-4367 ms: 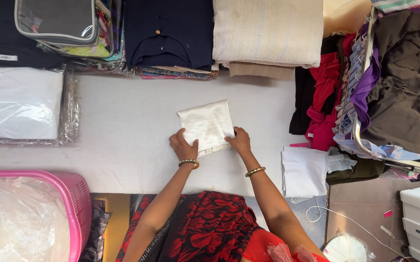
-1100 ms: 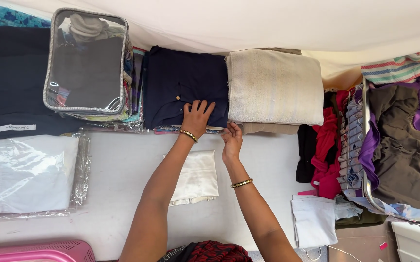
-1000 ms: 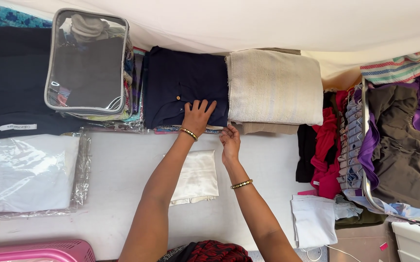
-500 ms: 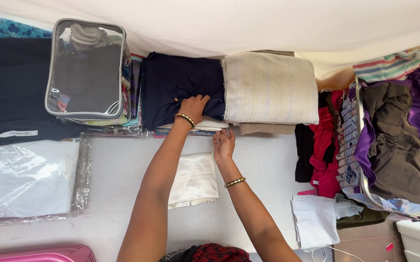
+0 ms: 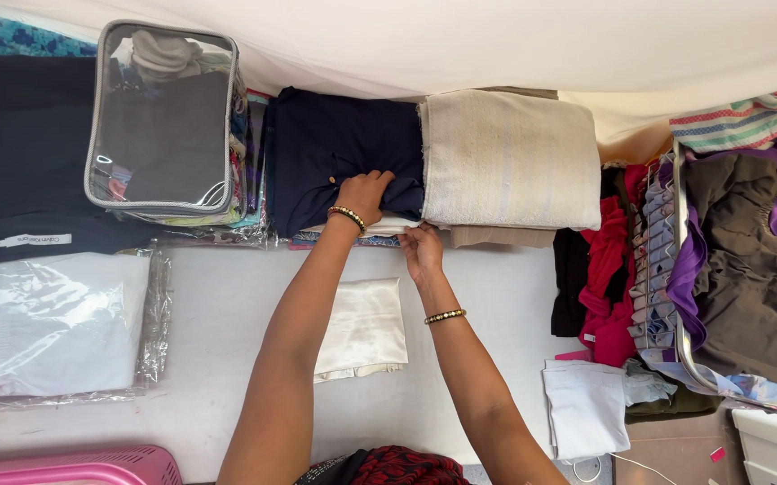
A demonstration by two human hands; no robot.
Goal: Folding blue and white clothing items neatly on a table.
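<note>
Nearest me, a folded cream cloth (image 5: pixel 362 328) lies on the white table (image 5: pixel 218 296). My right hand (image 5: pixel 422 251) pinches a white folded piece (image 5: pixel 393 224) under the navy garment (image 5: pixel 339 153), which my left hand (image 5: pixel 363 193) grips and lifts. A clear zip pouch (image 5: pixel 162 121) sits beyond, left.

Left hand (image 5: pixel 366 193) fingers tucked under navy garment (image 5: pixel 344 148), pink basket (image 5: pixel 74 465) cut off below

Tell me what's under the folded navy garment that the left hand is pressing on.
Under the navy garment, a white folded piece shows, gripped by the right hand, with a patterned edge below. The left hand presses on top. Anything deeper is covered.
</note>
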